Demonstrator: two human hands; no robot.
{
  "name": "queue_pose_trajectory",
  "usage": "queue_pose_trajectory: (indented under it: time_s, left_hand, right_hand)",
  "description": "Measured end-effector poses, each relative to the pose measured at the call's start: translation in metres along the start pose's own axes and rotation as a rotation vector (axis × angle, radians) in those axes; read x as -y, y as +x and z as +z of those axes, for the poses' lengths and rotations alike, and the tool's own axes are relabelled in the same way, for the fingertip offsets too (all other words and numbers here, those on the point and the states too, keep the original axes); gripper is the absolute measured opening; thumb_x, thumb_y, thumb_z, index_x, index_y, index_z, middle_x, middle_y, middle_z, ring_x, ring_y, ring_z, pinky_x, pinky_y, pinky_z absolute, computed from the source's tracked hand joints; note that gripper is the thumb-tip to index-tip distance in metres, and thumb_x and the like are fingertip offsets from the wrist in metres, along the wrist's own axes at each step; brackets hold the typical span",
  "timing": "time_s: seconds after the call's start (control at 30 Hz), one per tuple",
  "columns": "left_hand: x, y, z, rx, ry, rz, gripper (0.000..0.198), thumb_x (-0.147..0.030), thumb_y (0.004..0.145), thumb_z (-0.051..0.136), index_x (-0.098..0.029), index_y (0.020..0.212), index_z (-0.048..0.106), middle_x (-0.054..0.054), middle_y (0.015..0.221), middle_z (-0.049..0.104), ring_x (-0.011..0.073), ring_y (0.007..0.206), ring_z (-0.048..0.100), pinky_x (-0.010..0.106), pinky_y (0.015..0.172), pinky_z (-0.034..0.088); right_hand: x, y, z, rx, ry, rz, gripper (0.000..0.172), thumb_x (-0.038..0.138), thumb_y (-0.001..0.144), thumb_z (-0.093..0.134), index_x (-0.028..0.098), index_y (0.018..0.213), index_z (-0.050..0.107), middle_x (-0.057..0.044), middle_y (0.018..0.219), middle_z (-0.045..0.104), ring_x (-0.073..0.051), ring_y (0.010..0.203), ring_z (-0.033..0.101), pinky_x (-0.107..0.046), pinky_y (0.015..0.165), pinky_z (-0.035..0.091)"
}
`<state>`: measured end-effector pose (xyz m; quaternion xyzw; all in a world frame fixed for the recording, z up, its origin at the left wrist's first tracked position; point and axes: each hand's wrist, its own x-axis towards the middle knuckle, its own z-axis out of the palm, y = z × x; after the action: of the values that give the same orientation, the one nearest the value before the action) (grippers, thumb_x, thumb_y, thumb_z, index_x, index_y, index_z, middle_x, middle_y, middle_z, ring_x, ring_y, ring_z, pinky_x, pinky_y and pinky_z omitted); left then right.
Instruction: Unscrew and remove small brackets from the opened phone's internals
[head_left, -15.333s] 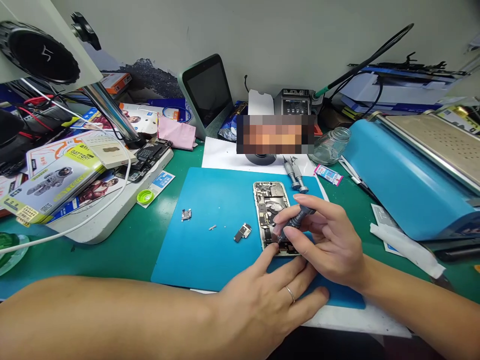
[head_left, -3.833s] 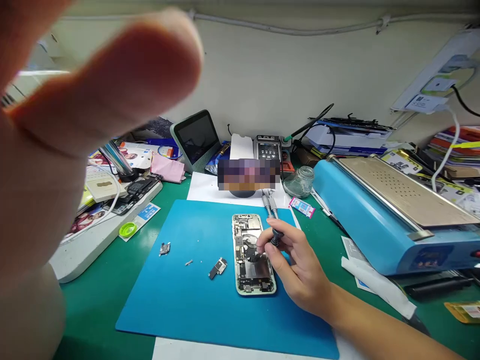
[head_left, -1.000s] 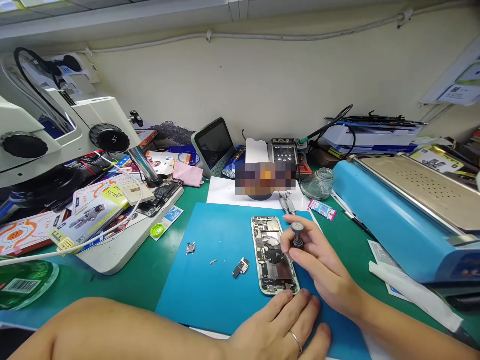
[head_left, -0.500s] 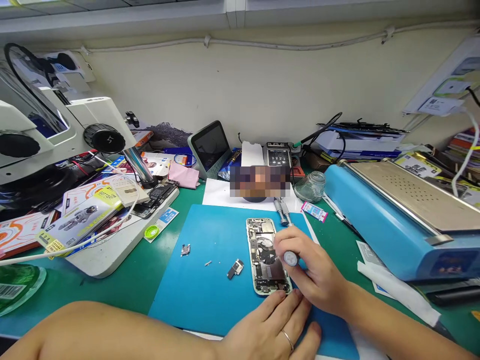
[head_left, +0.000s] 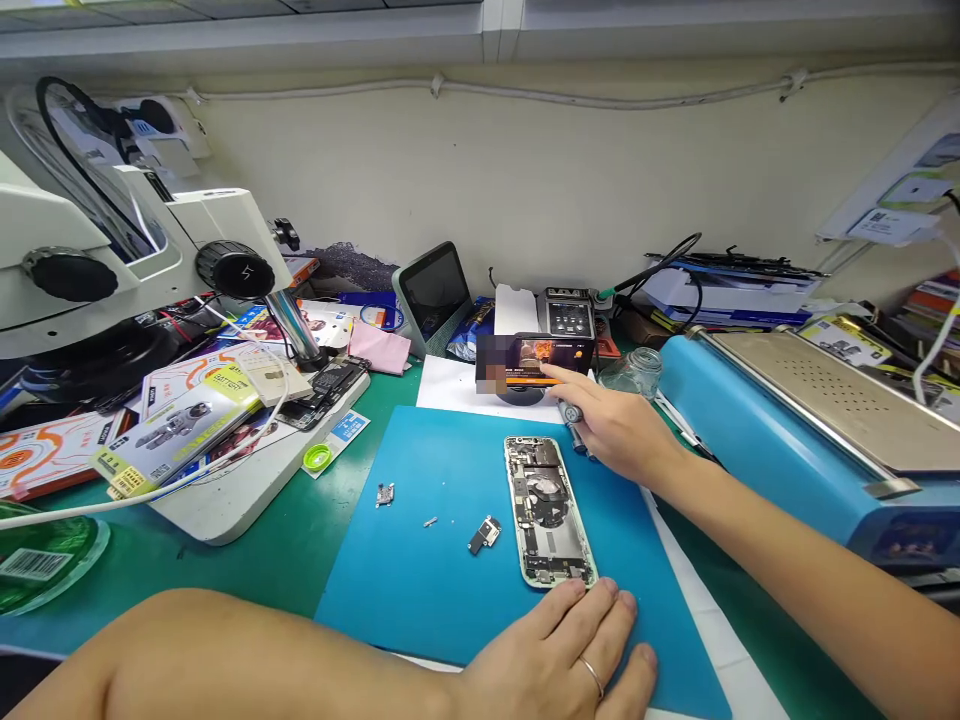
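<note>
An opened phone (head_left: pixel 551 515), with its inner parts showing, lies on the blue mat (head_left: pixel 420 610). My left hand (head_left: pixel 559 650), wearing a ring, rests flat with fingers outstretched, the tips at the phone's bottom edge. My right hand (head_left: pixel 619 425) reaches past the phone's top end, its index finger stretched to the lit screen of a propped-up device (head_left: pixel 574 357). A grey screwdriver (head_left: pixel 571 412) shows its round end under that hand, apparently held in the curled fingers. Left of the phone lie a dark metal bracket (head_left: pixel 485 535), a small part (head_left: pixel 385 494) and a tiny strip (head_left: pixel 430 521).
A microscope (head_left: pixel 232 265) stands on the left among boxes (head_left: pixel 161 440). At the right sits a blue machine (head_left: pixel 780 440) with a perforated top. A glass jar (head_left: pixel 634 372), a soldering station (head_left: pixel 566 312) and a tilted display (head_left: pixel 435 290) line the back.
My right hand has moved up and away from the opened phone to the propped-up device, whose screen now shows a picture. My left hand stays at the phone's bottom edge. The view has shifted slightly.
</note>
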<state>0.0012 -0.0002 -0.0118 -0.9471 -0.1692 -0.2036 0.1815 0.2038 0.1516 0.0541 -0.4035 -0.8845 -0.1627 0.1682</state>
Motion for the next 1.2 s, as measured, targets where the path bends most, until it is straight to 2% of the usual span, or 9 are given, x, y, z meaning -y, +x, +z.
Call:
queue_pose_trajectory:
  time_s: [0.2,0.3,0.37,0.47,0.57,0.67,0.77,1.0,1.2]
  left_hand:
    - [0.001,0.000,-0.005,0.050,-0.041,-0.003,0.043,-0.032,0.112,0.037,-0.019,0.147,0.059,0.005,0.148,0.062,0.0236,0.139,0.055,0.037,0.118,0.038]
    - [0.002,0.000,-0.006,0.053,-0.047,-0.003,0.045,-0.033,0.112,0.035,-0.018,0.148,0.058,0.005,0.148,0.062,0.0236,0.140,0.054,0.036,0.118,0.037]
    - [0.002,0.000,-0.006,0.048,-0.046,0.001,0.045,-0.033,0.112,0.034,-0.018,0.148,0.058,0.005,0.148,0.063,0.0239,0.140,0.054,0.037,0.118,0.037]
    - [0.001,-0.002,-0.003,0.025,-0.042,-0.003,0.045,-0.033,0.112,0.035,-0.018,0.147,0.059,0.005,0.147,0.063,0.0238,0.139,0.055,0.037,0.118,0.038]
    - [-0.001,-0.003,0.003,-0.021,-0.035,-0.017,0.045,-0.036,0.111,0.037,-0.017,0.145,0.060,0.007,0.146,0.064,0.0250,0.137,0.056,0.039,0.118,0.038]
    - [-0.002,-0.005,0.008,-0.062,-0.029,-0.002,0.050,-0.042,0.111,0.035,-0.014,0.144,0.061,0.012,0.145,0.064,0.0271,0.135,0.058,0.041,0.117,0.039]
    - [-0.002,-0.004,0.008,-0.064,-0.033,-0.014,0.047,-0.039,0.110,0.039,-0.015,0.142,0.062,0.011,0.145,0.064,0.0266,0.135,0.059,0.041,0.117,0.039]
    - [-0.003,-0.003,0.003,-0.015,-0.043,-0.017,0.041,-0.032,0.110,0.043,-0.018,0.143,0.062,0.007,0.145,0.065,0.0250,0.137,0.057,0.039,0.118,0.039]
    - [-0.004,-0.003,0.004,-0.028,-0.037,-0.031,0.041,-0.032,0.110,0.044,-0.018,0.144,0.062,0.007,0.146,0.064,0.0254,0.138,0.056,0.039,0.117,0.040]
  right_hand:
    - [-0.010,0.005,0.004,0.050,-0.045,0.006,0.038,0.005,0.087,0.049,0.011,0.121,0.065,-0.015,0.155,0.056,-0.030,0.088,0.081,-0.037,0.051,0.061]
    - [-0.015,0.009,0.000,0.052,-0.034,0.004,0.041,0.005,0.088,0.049,0.012,0.126,0.062,-0.015,0.162,0.049,-0.031,0.101,0.079,-0.038,0.059,0.063]
    - [-0.012,0.009,-0.006,-0.021,0.053,0.012,0.039,0.005,0.091,0.047,0.014,0.126,0.062,-0.014,0.158,0.054,-0.032,0.112,0.075,-0.039,0.072,0.064]
    - [0.008,0.002,-0.020,-0.241,0.349,0.141,0.026,0.015,0.100,0.048,0.020,0.121,0.064,-0.010,0.122,0.074,-0.026,0.109,0.073,-0.037,0.088,0.061]
    - [0.041,-0.015,-0.031,-0.277,0.703,0.449,0.021,0.030,0.101,0.057,0.028,0.122,0.063,-0.001,0.087,0.065,-0.016,0.070,0.062,-0.027,0.060,0.054]
    - [0.065,-0.033,-0.031,-0.168,1.191,0.495,0.033,0.041,0.100,0.057,0.032,0.132,0.057,-0.002,0.094,0.060,-0.016,0.071,0.057,-0.028,0.064,0.054]
    - [0.069,-0.043,-0.021,-0.170,1.463,0.494,0.032,0.047,0.104,0.044,0.033,0.130,0.057,-0.003,0.097,0.060,-0.015,0.066,0.053,-0.030,0.063,0.053]
    - [0.058,-0.047,-0.001,-0.349,1.322,0.454,0.029,0.033,0.106,0.048,0.040,0.135,0.044,0.001,0.098,0.059,-0.013,0.065,0.052,-0.029,0.065,0.051]
    - [0.063,-0.048,0.009,-0.410,1.171,0.433,0.010,0.026,0.106,0.051,0.031,0.114,0.052,0.001,0.096,0.059,-0.012,0.065,0.054,-0.028,0.061,0.049]
